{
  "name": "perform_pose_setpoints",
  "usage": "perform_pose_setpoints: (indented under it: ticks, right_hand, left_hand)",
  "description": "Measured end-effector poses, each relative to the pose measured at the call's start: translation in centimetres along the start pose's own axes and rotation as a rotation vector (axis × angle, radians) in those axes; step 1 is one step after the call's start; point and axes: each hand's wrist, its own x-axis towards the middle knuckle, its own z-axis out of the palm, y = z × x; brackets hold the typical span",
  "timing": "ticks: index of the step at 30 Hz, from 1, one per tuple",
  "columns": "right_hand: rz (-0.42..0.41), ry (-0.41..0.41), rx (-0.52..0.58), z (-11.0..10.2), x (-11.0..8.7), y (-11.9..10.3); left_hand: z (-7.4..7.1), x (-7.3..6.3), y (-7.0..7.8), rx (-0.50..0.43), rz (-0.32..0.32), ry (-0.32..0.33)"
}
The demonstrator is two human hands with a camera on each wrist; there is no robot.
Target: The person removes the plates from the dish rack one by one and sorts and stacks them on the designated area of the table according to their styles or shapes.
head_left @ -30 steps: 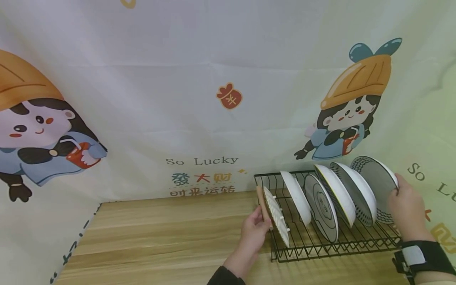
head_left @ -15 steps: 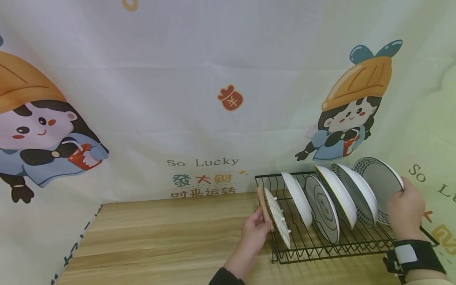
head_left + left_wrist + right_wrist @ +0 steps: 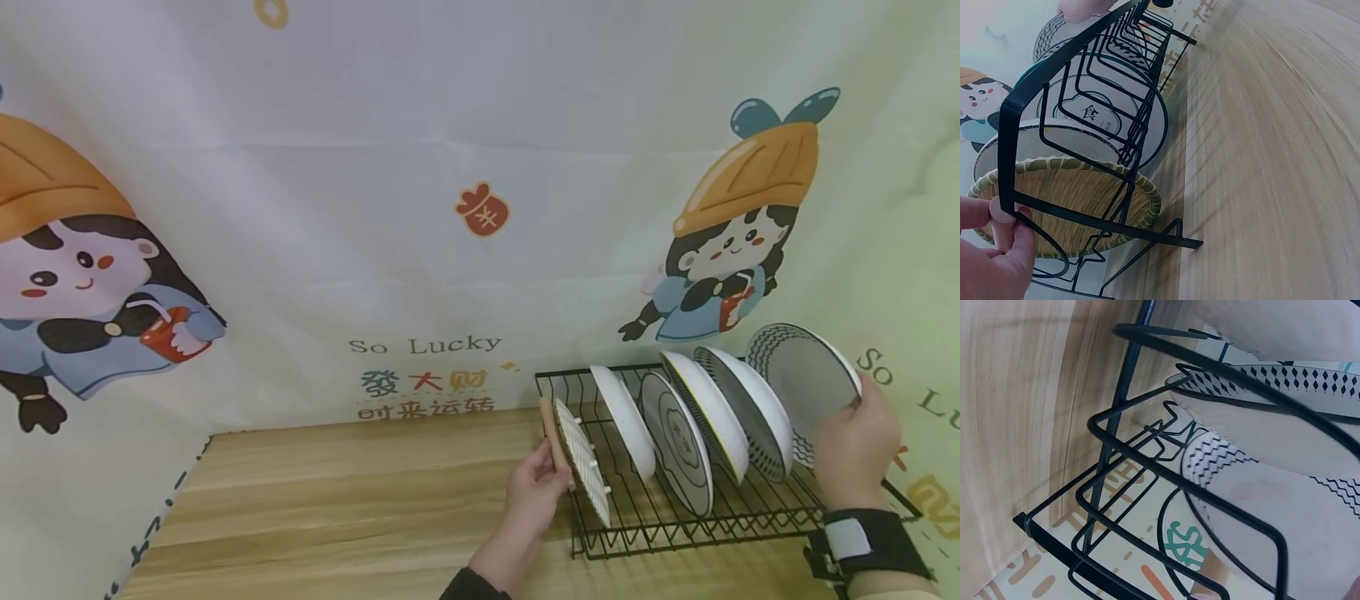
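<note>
My right hand grips the rim of a bowl with a grey inside and a black wave pattern, tilted at the rack's right end. The black wire dish rack has a wooden handle on its left end. Around that handle curl the fingers and thumb of my left hand, also visible as the hand in the left wrist view. Just inside stands a small woven bamboo tray. In the right wrist view, the wavy-edged bowl lies behind the wires.
Between the hands the rack holds a white dish, a grey patterned plate, a yellow-rimmed bowl and another bowl, all leaning on edge. A wooden tabletop extends left. A printed cloth hangs behind.
My right hand has shifted slightly right with the bowl, which leans farther right, away from its neighbour. My left hand keeps its hold on the handle.
</note>
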Motion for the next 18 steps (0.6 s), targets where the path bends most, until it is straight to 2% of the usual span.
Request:
perform_pose_setpoints:
  ticks: [8, 11, 13, 18]
  right_hand:
    - [-0.061, 0.172, 0.083, -0.1, -0.1, -0.4]
    - [-0.058, 0.234, 0.103, -0.4, 0.0, -0.9]
    - [-0.037, 0.276, 0.13, -0.6, 0.1, -1.3]
    - [0.113, 0.307, 0.274, -1.6, 0.5, -2.9]
  left_hand:
    - [-0.1, -0.1, 0.0, 0.003, 0.001, -0.007]
    - [-0.2, -0.1, 0.1, 0.007, 0.002, -0.001]
    - [-0.3, -0.1, 0.2, 0.008, 0.003, 0.004]
    - [-0.3, -0.1, 0.3, 0.005, 0.008, 0.01]
